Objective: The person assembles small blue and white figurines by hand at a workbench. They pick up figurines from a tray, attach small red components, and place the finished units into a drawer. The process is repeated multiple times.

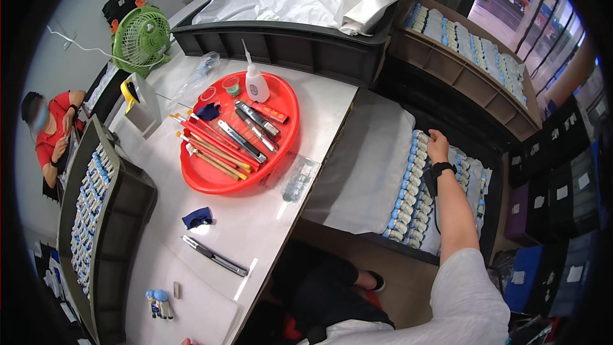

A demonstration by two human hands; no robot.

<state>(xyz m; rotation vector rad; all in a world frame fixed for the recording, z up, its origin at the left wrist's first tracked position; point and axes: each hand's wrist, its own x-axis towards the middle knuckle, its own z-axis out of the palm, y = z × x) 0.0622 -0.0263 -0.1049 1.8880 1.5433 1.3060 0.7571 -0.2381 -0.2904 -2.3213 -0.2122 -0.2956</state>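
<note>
My right hand (438,145) reaches far to the right, a black band on its wrist. It rests on the top end of rows of small blue-headed figures (408,198) in clear bags. These lie on a white sheet in a black crate (491,217). Its fingers point down among the figures, so I cannot see whether they grip one. Only a sliver of my left hand (187,342) shows at the bottom edge, near a small blue-haired figure (158,303) and a little grey block (177,290) on the white table (306,99).
A red round tray (287,99) holds brushes, craft knives, a glue bottle (256,83) and small cups. A blue cloth (196,217), a metal tool (214,255) and a clear bag (300,179) lie nearby. A green fan (140,38), more crates and a seated person (48,134) are around.
</note>
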